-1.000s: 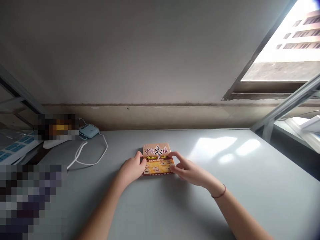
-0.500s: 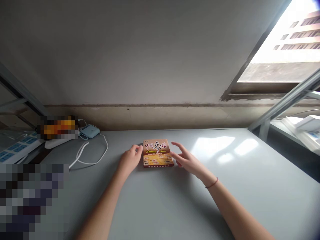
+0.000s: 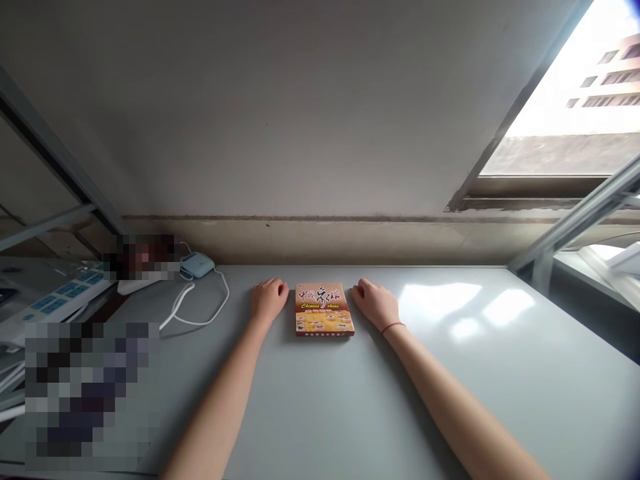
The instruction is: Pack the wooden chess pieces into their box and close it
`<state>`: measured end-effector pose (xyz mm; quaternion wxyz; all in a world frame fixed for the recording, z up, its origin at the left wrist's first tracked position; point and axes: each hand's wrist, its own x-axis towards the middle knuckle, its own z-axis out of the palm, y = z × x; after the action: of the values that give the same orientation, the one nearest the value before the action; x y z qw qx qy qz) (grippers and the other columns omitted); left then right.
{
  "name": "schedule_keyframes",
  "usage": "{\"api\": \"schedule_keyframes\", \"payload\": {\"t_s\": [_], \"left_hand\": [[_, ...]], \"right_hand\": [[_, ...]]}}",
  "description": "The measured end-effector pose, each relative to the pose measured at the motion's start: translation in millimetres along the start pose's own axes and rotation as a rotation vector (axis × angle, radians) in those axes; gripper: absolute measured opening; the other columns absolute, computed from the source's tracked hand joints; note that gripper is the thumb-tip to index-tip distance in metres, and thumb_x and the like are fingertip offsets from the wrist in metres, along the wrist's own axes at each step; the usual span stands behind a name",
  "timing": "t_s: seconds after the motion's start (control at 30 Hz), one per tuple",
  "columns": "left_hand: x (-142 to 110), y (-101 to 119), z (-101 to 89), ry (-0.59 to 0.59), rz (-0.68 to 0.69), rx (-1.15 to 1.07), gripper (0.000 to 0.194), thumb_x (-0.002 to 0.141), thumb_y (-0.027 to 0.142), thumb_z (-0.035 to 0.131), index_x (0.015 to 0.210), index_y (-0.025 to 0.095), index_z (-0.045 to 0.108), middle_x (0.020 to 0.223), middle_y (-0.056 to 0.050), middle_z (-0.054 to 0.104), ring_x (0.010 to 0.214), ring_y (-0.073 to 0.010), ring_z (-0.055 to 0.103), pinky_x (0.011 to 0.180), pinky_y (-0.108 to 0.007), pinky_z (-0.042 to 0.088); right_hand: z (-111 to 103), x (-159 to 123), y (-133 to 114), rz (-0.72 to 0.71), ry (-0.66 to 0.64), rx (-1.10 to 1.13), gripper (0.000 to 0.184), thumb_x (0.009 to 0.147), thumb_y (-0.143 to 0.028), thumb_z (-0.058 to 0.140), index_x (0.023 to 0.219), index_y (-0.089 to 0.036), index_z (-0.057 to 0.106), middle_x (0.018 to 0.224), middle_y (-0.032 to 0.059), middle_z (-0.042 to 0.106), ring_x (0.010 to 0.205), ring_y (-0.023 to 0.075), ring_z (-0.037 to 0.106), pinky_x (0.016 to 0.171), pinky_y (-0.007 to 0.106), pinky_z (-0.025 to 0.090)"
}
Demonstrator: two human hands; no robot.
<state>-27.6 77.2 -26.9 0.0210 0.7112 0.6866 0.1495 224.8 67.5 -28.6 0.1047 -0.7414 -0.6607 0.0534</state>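
A Chinese chess box (image 3: pixel 324 309), brown and yellow with printed lettering, lies flat and closed on the grey table (image 3: pixel 320 407). Just left of it rests my left hand (image 3: pixel 270 298), curled into a loose fist and apart from the box. On the other side my right hand (image 3: pixel 376 303) is also curled into a fist on the tabletop, a small gap from the box's right edge. Neither hand appears to hold anything. A thin red bracelet (image 3: pixel 393 327) circles my right wrist.
At the left are a light blue device (image 3: pixel 198 265) with a white cable (image 3: pixel 175 307), a power strip (image 3: pixel 65 300) and blurred-out items. Sunlight patches the table's right part. A wall (image 3: pixel 310 133) stands behind, with metal posts (image 3: pixel 575 220) at both sides and a window at the right.
My right hand has drawn away from the box's right edge and closed from spread fingers to a fist. My left hand has moved slightly away and curled up. The view has shifted a little.
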Motion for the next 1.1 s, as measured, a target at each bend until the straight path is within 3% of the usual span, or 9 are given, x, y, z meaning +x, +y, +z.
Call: {"api": "schedule_keyframes", "payload": {"t_s": [0.4, 1.1], "left_hand": [[-1, -10, 10.0, 0.048, 0.031, -0.038, 0.026, 0.089, 0.028, 0.046, 0.070, 0.021, 0.062, 0.081, -0.003, 0.067, 0.081, -0.0168, 0.058, 0.071, -0.027, 0.035], [1, -16, 14.8, 0.071, 0.076, -0.047, 0.027, 0.089, 0.030, 0.048, 0.067, 0.020, 0.060, 0.075, -0.002, 0.063, 0.076, -0.0163, 0.056, 0.068, -0.026, 0.033]], "right_hand": [[4, -3, 10, -0.045, 0.023, 0.097, 0.022, 0.086, -0.030, 0.043, 0.067, -0.021, 0.048, 0.065, 0.0001, 0.058, 0.056, 0.0123, 0.041, 0.050, 0.024, 0.018], [3, -3, 11, -0.064, 0.021, 0.129, 0.021, 0.085, -0.030, 0.045, 0.066, -0.021, 0.047, 0.063, -0.0005, 0.057, 0.055, 0.0121, 0.040, 0.050, 0.024, 0.018]]}}
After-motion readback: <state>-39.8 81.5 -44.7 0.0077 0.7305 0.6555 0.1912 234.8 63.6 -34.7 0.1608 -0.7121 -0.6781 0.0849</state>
